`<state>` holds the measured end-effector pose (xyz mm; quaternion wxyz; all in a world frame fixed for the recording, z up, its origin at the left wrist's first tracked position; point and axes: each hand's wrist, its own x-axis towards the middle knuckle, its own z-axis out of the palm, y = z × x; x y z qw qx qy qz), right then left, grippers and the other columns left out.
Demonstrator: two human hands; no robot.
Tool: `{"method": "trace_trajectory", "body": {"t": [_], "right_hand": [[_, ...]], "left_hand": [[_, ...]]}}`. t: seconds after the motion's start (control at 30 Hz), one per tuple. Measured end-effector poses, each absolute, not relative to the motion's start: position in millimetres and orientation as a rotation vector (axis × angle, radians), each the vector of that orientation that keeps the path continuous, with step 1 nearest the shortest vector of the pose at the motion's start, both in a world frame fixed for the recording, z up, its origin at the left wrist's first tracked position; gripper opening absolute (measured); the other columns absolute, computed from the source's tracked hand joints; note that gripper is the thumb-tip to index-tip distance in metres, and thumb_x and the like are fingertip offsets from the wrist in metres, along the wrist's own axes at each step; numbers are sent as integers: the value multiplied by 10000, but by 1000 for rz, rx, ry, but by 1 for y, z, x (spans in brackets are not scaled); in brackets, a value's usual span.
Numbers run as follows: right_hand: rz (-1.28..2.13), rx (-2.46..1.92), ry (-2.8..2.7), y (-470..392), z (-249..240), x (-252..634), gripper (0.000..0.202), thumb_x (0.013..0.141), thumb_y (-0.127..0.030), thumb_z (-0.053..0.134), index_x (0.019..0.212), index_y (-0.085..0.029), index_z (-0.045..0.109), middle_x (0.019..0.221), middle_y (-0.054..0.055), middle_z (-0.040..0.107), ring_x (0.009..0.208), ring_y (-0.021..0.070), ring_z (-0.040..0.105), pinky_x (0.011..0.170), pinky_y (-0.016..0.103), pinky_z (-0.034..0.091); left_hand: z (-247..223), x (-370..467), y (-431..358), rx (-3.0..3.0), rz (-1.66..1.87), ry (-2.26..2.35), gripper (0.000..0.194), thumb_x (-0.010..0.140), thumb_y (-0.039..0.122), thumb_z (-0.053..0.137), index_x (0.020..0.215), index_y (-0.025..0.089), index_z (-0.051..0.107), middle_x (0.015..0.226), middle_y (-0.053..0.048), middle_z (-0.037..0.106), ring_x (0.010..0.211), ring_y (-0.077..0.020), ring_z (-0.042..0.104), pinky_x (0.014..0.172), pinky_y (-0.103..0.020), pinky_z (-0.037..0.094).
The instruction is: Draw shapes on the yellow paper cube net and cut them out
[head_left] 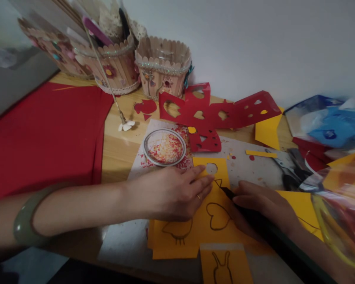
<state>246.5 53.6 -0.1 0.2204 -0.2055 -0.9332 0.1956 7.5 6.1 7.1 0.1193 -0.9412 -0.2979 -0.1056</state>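
Note:
My left hand [177, 193] lies flat on a yellow card sheet [205, 225], fingers stretched out and pressing its upper part. A cut-out hole shows just above the fingertips. Drawn on the card in dark lines are a small triangle, a heart and a bird-like shape partly under my left hand. In my right hand [264, 207] is a dark craft knife [262, 225], its black pointed tip touching the card at the small triangle. A grey board [121, 240] lies beneath. Below, a separate piece of yellow card [235, 258] bears a drawn figure with two long ears or feelers.
Behind stand a red cut-out card box net [221, 112] and a round dish [144, 148] amid red and yellow scraps. Scissors [284, 167] and plastic bags lie right. Red sheets [47, 138], a white flower [126, 125] and decorated stick baskets [162, 65] are left and back.

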Motion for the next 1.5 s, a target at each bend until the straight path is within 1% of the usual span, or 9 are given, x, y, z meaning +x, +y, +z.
{"method": "trace_trajectory", "body": {"t": [0.3,0.47,0.6,0.8,0.97,1.03,1.17,1.27,1.5], "right_hand": [[547,-550,-2599,56,2,247,273,796,-46,551,915,-273,457,628,-67,475,465,103,464,406,241,327],[685,-840,-2169,57,-3,255,159,797,-193,624,880,-287,525,719,-27,596,542,138,573,464,255,438],[695,-1193,-1875,57,3,253,167,787,-205,645,889,-276,534,740,-17,573,539,139,524,438,247,416],[692,-1289,-1735,50,18,244,149,765,-270,681,865,-281,571,668,-28,546,473,128,468,387,247,365],[726,-1170,-1574,55,9,243,219,815,-296,661,1029,-292,615,634,-33,598,438,138,547,416,274,457],[759,-1134,-1562,59,1,244,237,822,-314,677,1052,-291,624,715,-3,663,571,174,649,525,304,529],[815,-1086,-1533,65,-9,247,276,838,-345,676,1095,-280,600,878,30,721,806,219,720,722,374,583],[812,-1077,-1557,67,-7,249,282,850,-349,661,1114,-277,595,874,23,728,818,215,721,740,372,582],[800,-1020,-1743,61,13,247,186,788,-244,658,972,-270,658,759,-21,683,616,150,643,562,252,517]], "left_hand": [[5,8,6,-2761,-298,-864,316,962,135,411,1174,84,640,1295,-125,594,1087,-270,619,613,-296,556],[3,7,6,-2797,-307,-880,311,959,156,434,1196,79,620,1334,-113,566,1136,-273,596,732,-328,566],[6,4,12,-2895,-356,-956,304,963,139,417,1202,103,602,1336,-66,571,1145,-237,600,730,-314,572],[27,8,26,-2976,-803,-1502,308,941,157,483,1226,89,580,1282,-109,607,1191,-239,567,1026,-381,454],[39,21,37,-2889,-755,-2013,589,828,222,672,1360,70,470,1149,-171,639,1069,-331,599,888,-475,497],[39,24,43,-2868,-767,-2157,663,764,220,727,1363,97,471,1174,-170,616,1070,-344,582,856,-464,493],[38,28,53,-2944,-900,-2411,359,733,139,662,1088,181,637,975,-45,671,824,-207,633,675,-289,495],[41,34,52,-2943,-1124,-2619,59,797,198,580,842,176,612,732,4,615,632,-135,583,541,-218,454],[51,50,46,-2652,-1687,-2971,93,784,214,602,764,179,518,638,39,517,508,-68,469,454,-162,365]]}}
